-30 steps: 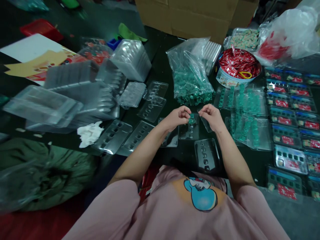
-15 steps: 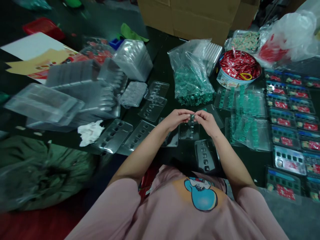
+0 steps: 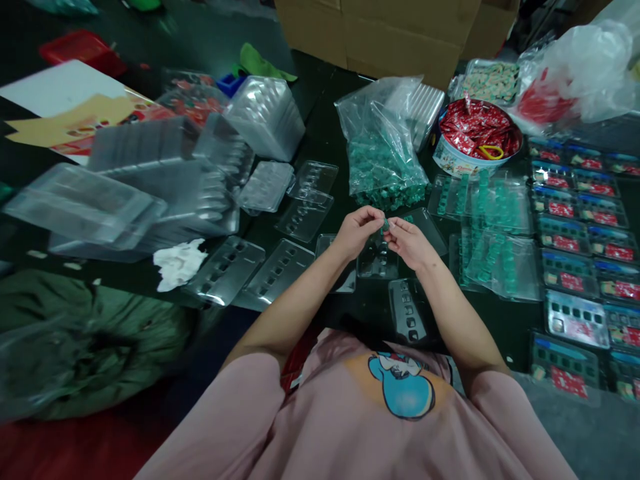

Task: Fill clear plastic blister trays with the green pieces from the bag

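Note:
My left hand (image 3: pixel 361 230) and my right hand (image 3: pixel 406 241) meet above the middle of the dark table. Between their closed fingertips is a small green plastic piece (image 3: pixel 385 225), mostly covered by the fingers. Just below them lies a clear plastic blister tray (image 3: pixel 379 261) with a row of square pockets. Beyond the hands stands a clear bag (image 3: pixel 383 157), with many similar green pieces spilling from its mouth. Another clear tray (image 3: pixel 407 310) lies nearer my body, and one more tray (image 3: pixel 340 277) is partly behind my left forearm.
Stacks of clear plastic trays (image 3: pixel 165 180) fill the left side. At right are trays filled with green pieces (image 3: pixel 500 233), a round tin (image 3: pixel 457 161) of red packets and rows of filled packs (image 3: pixel 573 317). A cardboard box (image 3: pixel 385 33) stands at the back.
Both hands have lifted slightly away from the tray beneath them. The fingers have shifted around the small green piece, and my right hand has turned a little.

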Demonstrator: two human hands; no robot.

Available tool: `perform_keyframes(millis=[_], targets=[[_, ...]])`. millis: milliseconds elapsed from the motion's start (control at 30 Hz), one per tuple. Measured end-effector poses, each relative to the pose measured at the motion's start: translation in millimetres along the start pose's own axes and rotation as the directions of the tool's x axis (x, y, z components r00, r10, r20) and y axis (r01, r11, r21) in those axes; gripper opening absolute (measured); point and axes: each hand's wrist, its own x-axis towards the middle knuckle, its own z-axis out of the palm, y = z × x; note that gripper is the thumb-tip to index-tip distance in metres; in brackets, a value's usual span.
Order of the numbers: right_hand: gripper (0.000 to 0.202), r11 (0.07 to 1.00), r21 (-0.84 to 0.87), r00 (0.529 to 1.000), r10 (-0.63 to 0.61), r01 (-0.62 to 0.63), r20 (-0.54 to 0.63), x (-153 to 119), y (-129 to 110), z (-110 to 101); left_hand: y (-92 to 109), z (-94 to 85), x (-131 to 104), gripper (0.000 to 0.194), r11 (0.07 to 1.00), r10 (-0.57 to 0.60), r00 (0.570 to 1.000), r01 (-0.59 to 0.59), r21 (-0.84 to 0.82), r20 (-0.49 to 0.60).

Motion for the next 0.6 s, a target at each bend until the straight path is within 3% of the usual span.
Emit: perform_keyframes(millis=[167, 400, 500, 600], targets=[[0.029, 0.984, 0.162, 0.996, 0.081, -0.074, -0.041, 0, 5, 3, -8, 3.1, -4, 0.034, 0.967, -0.205, 0.977, 0.194, -0.164, -0.055], [0.029, 0.992, 0.114, 0.993, 0.064, -0.053, -0.101, 3, 2, 3, -9, 5.1, -2, 0.030, 0.931, -0.286, 0.955, 0.258, -0.257, -0.079], [0.028, 1.000, 0.010, 0.991, -0.011, 0.012, -0.131, 9, -4, 1, -3, 4.2, 5, 0.027, 0.942, -0.307, 0.944, 0.284, -0.181, -0.119], [0.024, 0.982, -0.155, 0.975, -0.135, 0.108, -0.175, 17, -3, -4, 2, 2.1, 12, 0.021, 0.962, -0.263, 0.946, 0.273, 0.029, -0.189]])
